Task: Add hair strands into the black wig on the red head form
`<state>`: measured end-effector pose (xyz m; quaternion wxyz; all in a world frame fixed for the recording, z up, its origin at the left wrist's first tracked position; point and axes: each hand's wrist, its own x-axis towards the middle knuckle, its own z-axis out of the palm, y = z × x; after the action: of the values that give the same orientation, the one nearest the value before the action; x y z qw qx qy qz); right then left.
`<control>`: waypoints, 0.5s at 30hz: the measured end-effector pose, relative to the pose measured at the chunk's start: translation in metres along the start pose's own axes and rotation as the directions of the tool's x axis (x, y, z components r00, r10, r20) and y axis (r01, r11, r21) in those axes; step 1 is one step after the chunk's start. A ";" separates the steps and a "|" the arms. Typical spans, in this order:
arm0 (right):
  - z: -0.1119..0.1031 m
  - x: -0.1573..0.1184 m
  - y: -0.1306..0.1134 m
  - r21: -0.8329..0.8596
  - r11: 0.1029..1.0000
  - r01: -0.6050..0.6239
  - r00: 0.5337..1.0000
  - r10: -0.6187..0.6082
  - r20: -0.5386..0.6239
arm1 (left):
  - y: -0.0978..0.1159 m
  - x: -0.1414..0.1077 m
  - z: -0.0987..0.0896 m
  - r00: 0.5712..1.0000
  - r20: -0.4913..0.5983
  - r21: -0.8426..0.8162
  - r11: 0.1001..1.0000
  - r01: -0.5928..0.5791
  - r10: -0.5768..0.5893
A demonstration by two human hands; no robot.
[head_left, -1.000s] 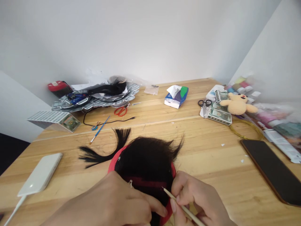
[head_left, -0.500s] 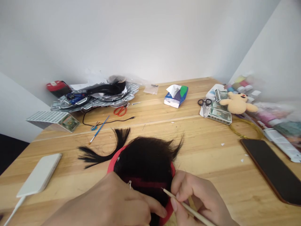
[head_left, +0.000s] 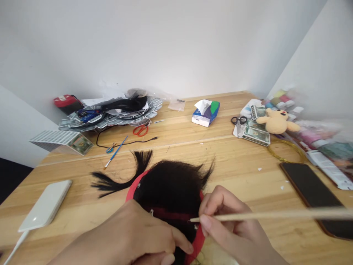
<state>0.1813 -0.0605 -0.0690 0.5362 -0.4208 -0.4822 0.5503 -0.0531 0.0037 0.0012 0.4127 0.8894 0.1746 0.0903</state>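
A round piece covered in black hair (head_left: 171, 184) with a red fabric edge (head_left: 197, 247) lies at the front middle. Loose tufts of hair stick out at its left and upper right. My left hand (head_left: 132, 235) rests over its lower left side, index finger extended down onto the hair near the red edge; what its curled fingers hold is hidden. Pinched between the thumb and fingers of my right hand (head_left: 228, 224) is a thin wooden stick tool (head_left: 275, 215), nearly level, its fine tip at the hair beside a dark red strip. Small metal clips sit on the piece.
A white power bank (head_left: 45, 206) with a cable lies left, a black phone (head_left: 314, 195) right. Farther back are a blue brush (head_left: 116, 152), red-handled scissors (head_left: 140, 130), a tissue pack (head_left: 206, 112), black scissors (head_left: 238, 120) and a plush toy (head_left: 278, 121).
The back end of the stick tool has swung up and to the right, from slanting downward to nearly level. My right hand has turned with it, while my left hand has barely moved.
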 end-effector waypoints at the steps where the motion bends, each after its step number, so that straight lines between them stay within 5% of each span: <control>1: 0.000 0.001 -0.003 0.058 0.996 -0.063 0.998 0.063 -0.007 | 0.000 0.000 -0.001 1.000 -0.017 -0.004 1.000 0.001 -0.001; 6: 0.005 0.004 -0.016 0.166 0.967 -0.193 0.980 0.199 -0.023 | 0.003 -0.002 -0.005 0.983 0.000 -0.040 0.983 0.181 -0.182; 9: 0.005 0.006 -0.016 0.182 0.960 -0.213 0.976 0.218 -0.004 | 0.012 -0.001 -0.004 0.921 0.039 0.036 0.921 0.387 -0.388; 15: 0.002 0.008 -0.012 0.200 0.958 -0.208 0.978 0.208 0.017 | 0.039 0.029 -0.008 0.790 0.092 0.300 0.773 0.559 -0.607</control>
<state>0.1812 -0.0528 -0.0566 0.5161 -0.4141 -0.3762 0.6486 -0.0194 -0.0028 0.0367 0.3156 0.8409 0.4138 -0.1485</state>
